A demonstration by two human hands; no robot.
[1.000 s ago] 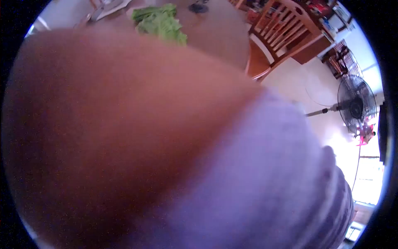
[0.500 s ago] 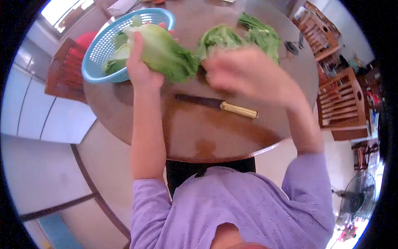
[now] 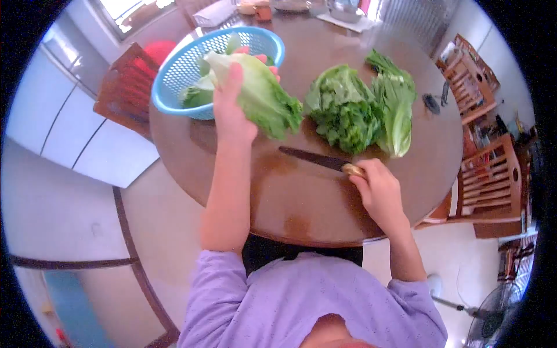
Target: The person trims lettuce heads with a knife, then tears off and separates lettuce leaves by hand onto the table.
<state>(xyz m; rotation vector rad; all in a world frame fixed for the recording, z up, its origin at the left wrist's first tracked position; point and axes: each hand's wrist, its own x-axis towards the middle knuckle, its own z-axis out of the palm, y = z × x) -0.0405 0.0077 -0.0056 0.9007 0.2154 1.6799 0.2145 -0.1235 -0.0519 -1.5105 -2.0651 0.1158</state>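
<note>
My left hand (image 3: 235,110) is closed around a head of leafy lettuce (image 3: 264,95), held up at the near right side of a blue plastic basket (image 3: 174,107). Green leaves (image 3: 198,95) lie inside that basket. On the table, my right hand (image 3: 377,188) grips the handle of a knife (image 3: 313,156), whose dark blade points left. Just beyond the knife sits a bushy green lettuce (image 3: 348,110), and a longer, paler-stemmed one (image 3: 395,116) lies to its right.
The round brown table (image 3: 290,197) has a small dark object (image 3: 431,103) near its right edge. Bowls and a white tray (image 3: 216,13) stand at the far side. Wooden chairs (image 3: 490,180) flank the right, and another chair (image 3: 125,87) is at the left.
My right hand has come down and back from beside the lettuces and taken hold of the knife handle. My left hand still holds its lettuce by the basket. The camera view has shifted.
</note>
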